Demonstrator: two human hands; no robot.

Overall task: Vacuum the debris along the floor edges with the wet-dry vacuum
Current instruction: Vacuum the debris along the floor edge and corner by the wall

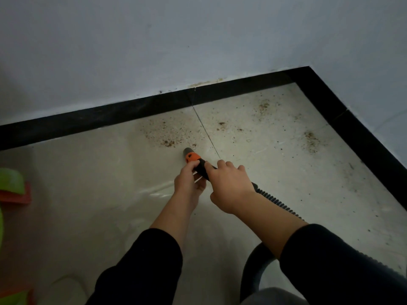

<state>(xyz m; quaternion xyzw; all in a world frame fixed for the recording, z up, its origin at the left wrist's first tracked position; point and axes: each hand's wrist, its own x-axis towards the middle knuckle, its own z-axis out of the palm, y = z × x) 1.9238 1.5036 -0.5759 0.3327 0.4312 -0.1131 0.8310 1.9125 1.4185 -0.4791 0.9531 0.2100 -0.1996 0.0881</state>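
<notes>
1. The left hand (189, 181) and right hand (229, 188) both grip the black vacuum wand (201, 168) behind its orange collar (191, 156).
2. The grey nozzle (187, 151) lies just beside brown debris (169, 138) on the pale floor tile (99, 172), near the black baseboard (110, 119).
3. The ribbed hose (277, 200) runs back past the right forearm.

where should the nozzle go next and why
Probably push the vacuum nozzle a little forward and left into the nearest brown debris patch, just beyond its tip. The left hand and right hand both grip it, and other debris patches lie farther right near the black baseboard.
</notes>
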